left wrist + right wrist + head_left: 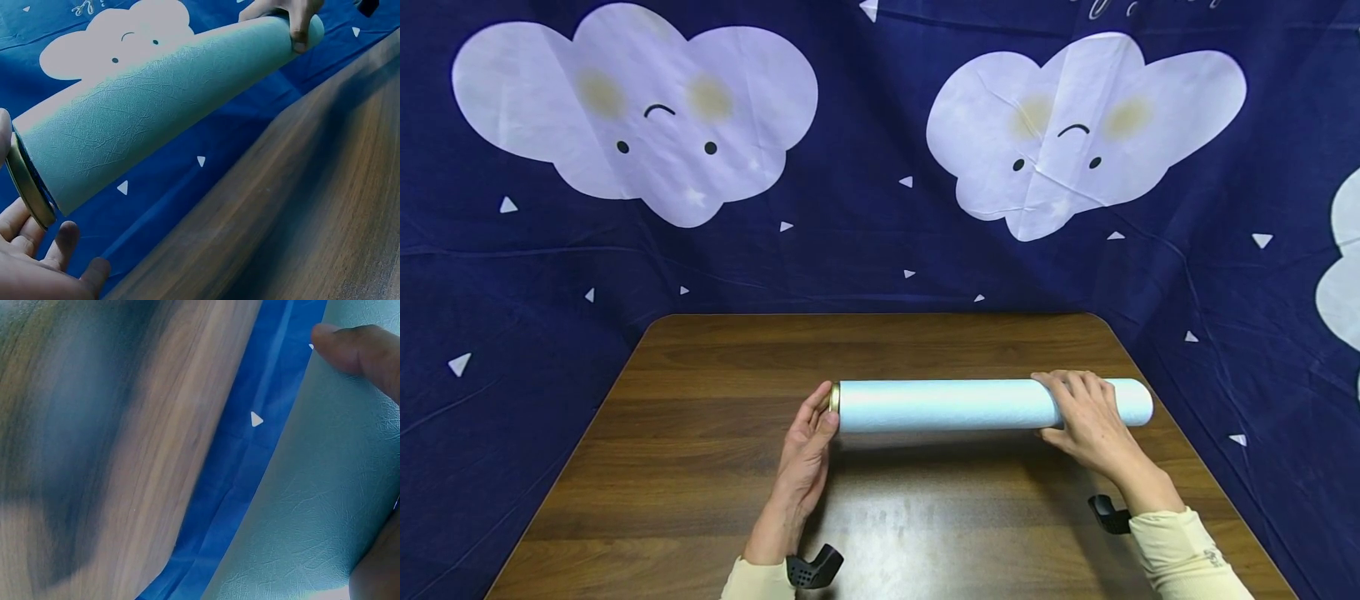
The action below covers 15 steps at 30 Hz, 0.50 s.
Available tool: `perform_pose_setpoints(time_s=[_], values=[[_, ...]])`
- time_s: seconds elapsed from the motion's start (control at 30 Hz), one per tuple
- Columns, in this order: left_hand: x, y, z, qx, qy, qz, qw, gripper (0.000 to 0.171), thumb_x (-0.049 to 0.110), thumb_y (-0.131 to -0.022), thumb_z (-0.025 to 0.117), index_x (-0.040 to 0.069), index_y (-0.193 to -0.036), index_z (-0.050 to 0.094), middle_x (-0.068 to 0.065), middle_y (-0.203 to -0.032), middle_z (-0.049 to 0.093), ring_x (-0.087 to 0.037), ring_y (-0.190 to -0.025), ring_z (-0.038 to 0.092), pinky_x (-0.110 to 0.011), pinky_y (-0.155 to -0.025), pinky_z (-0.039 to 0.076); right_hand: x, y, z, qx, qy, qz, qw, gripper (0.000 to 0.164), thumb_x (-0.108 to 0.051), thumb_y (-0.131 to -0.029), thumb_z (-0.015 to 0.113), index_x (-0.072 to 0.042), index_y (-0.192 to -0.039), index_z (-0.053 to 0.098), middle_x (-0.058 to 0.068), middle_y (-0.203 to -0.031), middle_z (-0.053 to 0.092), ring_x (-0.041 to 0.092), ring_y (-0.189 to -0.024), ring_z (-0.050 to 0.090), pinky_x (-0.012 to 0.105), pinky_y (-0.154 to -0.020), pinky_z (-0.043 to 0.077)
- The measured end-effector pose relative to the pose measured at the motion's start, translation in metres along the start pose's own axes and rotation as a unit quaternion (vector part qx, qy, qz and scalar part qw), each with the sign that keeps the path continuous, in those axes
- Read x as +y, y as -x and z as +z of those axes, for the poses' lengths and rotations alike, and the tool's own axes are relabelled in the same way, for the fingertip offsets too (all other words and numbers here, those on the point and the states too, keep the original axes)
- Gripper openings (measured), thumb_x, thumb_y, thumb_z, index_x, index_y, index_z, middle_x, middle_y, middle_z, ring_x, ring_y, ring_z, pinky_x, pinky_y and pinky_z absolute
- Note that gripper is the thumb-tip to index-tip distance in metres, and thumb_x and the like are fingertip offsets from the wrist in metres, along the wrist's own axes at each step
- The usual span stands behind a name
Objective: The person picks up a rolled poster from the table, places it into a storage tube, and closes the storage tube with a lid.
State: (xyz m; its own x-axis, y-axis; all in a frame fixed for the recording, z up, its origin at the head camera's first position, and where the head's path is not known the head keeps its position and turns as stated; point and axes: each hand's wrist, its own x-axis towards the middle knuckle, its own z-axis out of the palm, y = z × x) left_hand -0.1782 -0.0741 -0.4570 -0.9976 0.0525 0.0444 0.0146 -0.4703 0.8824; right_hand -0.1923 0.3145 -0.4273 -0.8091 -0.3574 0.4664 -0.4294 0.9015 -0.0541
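Note:
A long pale-blue tube (940, 406) with a creased, leathery surface is held level above the table, lying from left to right. At its left end sits a gold metal lid (28, 184), a narrow dark line showing between it and the tube wall. My left hand (805, 458) pinches this lid between the thumb and fingers at its edge. Close to the other end, my right hand (1092, 425) grips the tube from above, fingers over the far side and thumb (353, 353) on the near side. The inside of the tube is hidden.
Beneath the tube is a brown wood-grain table (700, 492), with the tube's shadow on it. A dark blue cloth (865, 242) with clouds and small white triangles hangs behind and at the sides. Black wrist mounts (815, 568) sit at both cuffs.

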Motion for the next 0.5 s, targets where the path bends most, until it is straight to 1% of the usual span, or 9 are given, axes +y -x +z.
perform_pose_setpoints(time_s=[0.33,0.5], values=[[0.0014,0.0004,0.0056,-0.006,0.005,-0.003,1.0000,0.057,0.011,-0.094,0.055,0.006,-0.145,0.030,0.007,-0.132,0.048,-0.001,-0.120,0.047,-0.014,-0.099,0.038,-0.0003,0.0002,0.0000,0.007,-0.002,-0.001,1.000,0.082,-0.017,-0.055,0.086,-0.013,-0.128,0.049,0.015,-0.110,0.056,0.039,-0.101,0.046,0.055,-0.083,0.031],[0.0026,0.0014,0.0060,-0.010,0.006,-0.012,0.9999,0.056,0.013,-0.095,0.054,0.009,-0.146,0.031,0.007,-0.134,0.047,-0.002,-0.121,0.046,-0.015,-0.100,0.037,-0.0005,0.0007,-0.0001,0.010,-0.004,-0.002,1.000,0.082,-0.017,-0.055,0.086,-0.012,-0.128,0.049,0.015,-0.110,0.055,0.039,-0.101,0.046,0.055,-0.083,0.031]])
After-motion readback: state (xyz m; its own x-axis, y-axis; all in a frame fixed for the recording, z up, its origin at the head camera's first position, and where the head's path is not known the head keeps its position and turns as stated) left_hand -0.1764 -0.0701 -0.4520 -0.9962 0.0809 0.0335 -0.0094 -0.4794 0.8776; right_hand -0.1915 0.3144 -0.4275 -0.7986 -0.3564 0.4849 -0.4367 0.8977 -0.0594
